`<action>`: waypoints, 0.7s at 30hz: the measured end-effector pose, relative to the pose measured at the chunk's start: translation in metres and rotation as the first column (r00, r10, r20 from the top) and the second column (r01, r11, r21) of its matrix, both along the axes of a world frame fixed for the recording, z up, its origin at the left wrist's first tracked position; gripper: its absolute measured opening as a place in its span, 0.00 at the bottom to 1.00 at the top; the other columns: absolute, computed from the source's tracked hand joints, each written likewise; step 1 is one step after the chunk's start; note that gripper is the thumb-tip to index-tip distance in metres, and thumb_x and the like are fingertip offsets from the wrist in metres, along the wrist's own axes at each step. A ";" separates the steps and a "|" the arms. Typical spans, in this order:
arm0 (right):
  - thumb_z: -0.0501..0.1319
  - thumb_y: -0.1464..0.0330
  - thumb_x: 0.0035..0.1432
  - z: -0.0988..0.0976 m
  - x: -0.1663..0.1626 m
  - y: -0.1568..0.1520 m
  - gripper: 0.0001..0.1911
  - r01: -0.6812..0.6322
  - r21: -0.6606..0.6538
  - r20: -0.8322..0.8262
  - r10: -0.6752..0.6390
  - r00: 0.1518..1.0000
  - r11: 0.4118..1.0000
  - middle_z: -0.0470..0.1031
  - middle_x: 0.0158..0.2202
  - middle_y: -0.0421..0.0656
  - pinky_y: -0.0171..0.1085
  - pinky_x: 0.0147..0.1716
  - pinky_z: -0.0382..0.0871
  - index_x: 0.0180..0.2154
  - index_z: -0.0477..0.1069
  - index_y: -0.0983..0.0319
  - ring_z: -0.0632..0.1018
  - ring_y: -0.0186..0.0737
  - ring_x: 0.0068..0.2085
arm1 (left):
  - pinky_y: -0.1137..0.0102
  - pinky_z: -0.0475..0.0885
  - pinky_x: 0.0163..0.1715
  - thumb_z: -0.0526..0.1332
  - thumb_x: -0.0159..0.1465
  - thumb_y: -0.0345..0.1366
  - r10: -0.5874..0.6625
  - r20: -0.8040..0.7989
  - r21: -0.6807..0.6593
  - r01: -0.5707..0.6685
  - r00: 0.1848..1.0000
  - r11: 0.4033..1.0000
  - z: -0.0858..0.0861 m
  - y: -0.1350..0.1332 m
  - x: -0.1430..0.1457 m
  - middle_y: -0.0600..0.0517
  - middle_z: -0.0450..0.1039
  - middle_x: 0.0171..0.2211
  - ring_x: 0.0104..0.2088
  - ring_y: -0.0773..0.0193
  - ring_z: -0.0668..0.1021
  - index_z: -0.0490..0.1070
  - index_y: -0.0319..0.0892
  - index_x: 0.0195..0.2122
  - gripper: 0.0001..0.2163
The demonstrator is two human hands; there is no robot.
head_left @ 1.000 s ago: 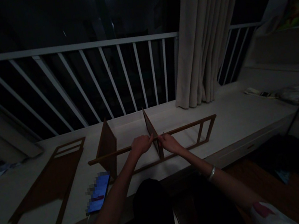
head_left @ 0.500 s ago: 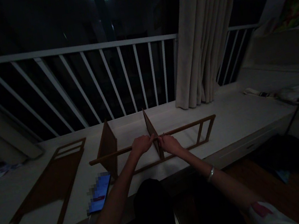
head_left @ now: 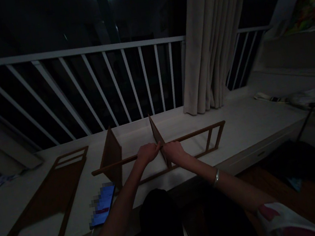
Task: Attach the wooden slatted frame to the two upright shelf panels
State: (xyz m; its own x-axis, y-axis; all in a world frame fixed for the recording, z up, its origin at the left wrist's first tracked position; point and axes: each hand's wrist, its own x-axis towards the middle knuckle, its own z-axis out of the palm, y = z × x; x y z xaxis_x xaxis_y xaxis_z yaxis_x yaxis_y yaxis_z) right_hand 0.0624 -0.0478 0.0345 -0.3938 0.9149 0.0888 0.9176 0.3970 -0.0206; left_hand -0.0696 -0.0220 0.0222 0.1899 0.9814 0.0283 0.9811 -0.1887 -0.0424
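Note:
A brown wooden rack frame point(head_left: 205, 139) lies along a white window ledge point(head_left: 244, 120), with two upright wooden panels slotted into it: one panel point(head_left: 112, 157) on the left, the other panel point(head_left: 157, 136) in the middle. My left hand point(head_left: 148, 153) is closed around the frame's top rail just left of the middle panel. My right hand point(head_left: 174, 151) is closed on the rail just right of that panel, possibly pinching a small tool I cannot make out. A bracelet sits on my right wrist.
A second wooden frame point(head_left: 47, 199) lies flat on the ledge at left. A lit phone point(head_left: 102, 204) rests near the ledge's front edge. White railing bars point(head_left: 128, 82) and a curtain point(head_left: 213, 37) stand behind. Cloth and small items lie on the far right.
My hands stay on the rail by the middle panel; the right hand has closed in slightly. The view has shifted a little.

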 end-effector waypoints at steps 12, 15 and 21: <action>0.44 0.65 0.59 0.004 0.022 0.011 0.18 -0.040 -0.137 -0.134 0.021 0.991 0.990 0.73 0.36 0.50 0.34 0.34 0.64 0.39 0.69 0.62 0.74 0.40 0.38 | 0.65 0.64 0.37 0.28 0.59 0.51 0.014 -0.003 0.002 -0.014 1.000 1.000 0.002 -0.002 0.001 0.40 0.71 0.36 0.38 0.56 0.73 0.70 0.37 0.37 0.34; 0.41 0.65 0.60 0.001 0.024 0.014 0.21 -0.070 -0.184 -0.215 0.029 0.976 0.981 0.74 0.32 0.48 0.28 0.32 0.63 0.37 0.71 0.64 0.75 0.34 0.34 | 0.65 0.64 0.36 0.29 0.59 0.52 -0.008 -0.007 -0.007 0.008 1.000 1.000 0.002 -0.002 0.001 0.40 0.71 0.36 0.38 0.56 0.73 0.70 0.37 0.38 0.33; 0.37 0.62 0.61 -0.007 0.024 0.014 0.27 -0.051 -0.201 -0.297 -0.011 0.955 0.978 0.74 0.29 0.47 0.27 0.31 0.62 0.34 0.71 0.66 0.74 0.32 0.31 | 0.65 0.64 0.35 0.27 0.58 0.53 -0.001 -0.006 0.015 0.001 1.000 1.000 0.000 0.000 0.001 0.40 0.71 0.34 0.36 0.56 0.74 0.70 0.37 0.35 0.35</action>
State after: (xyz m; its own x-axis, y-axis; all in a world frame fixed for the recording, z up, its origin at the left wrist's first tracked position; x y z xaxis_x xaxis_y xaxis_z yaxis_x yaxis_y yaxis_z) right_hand 0.0865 -0.0336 0.0278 -0.3964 0.9179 0.0165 0.8499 0.3737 -0.3716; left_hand -0.0691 -0.0221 0.0220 0.1915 0.9806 0.0421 0.9806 -0.1893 -0.0508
